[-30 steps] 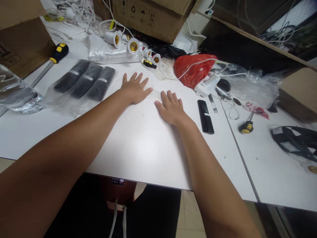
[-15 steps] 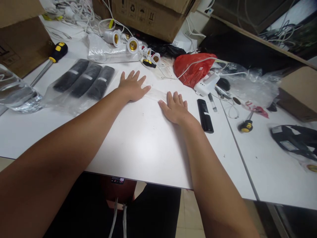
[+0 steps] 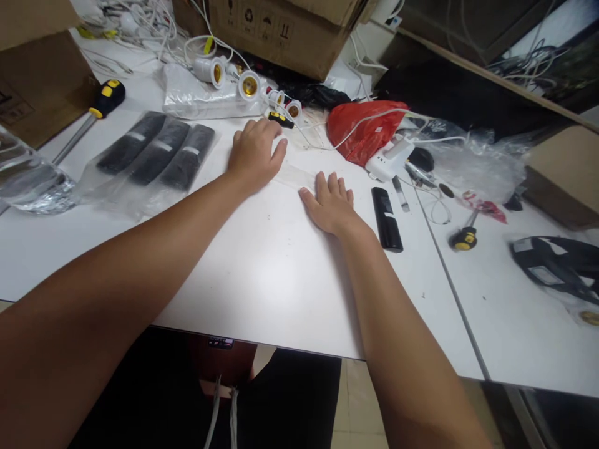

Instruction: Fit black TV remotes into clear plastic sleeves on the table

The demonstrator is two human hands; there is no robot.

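Note:
My left hand is raised a little off the white table, fingers curled downward toward the far side, close to a small black-and-yellow tool; nothing shows in its grip. My right hand lies flat, fingers stretched, pressing the near end of a thin clear plastic strip that runs between the two hands. A black remote-like bar lies just right of my right hand.
A clear bag with three black bundles lies left, beside a yellow-handled screwdriver and a water bottle. White lamp sockets, cardboard boxes, a red bag, a white adapter and another small screwdriver crowd the back and right.
My left hand has lifted from lying flat and moved forward, its fingers now curled. My right hand slid slightly right along the strip and then stayed put.

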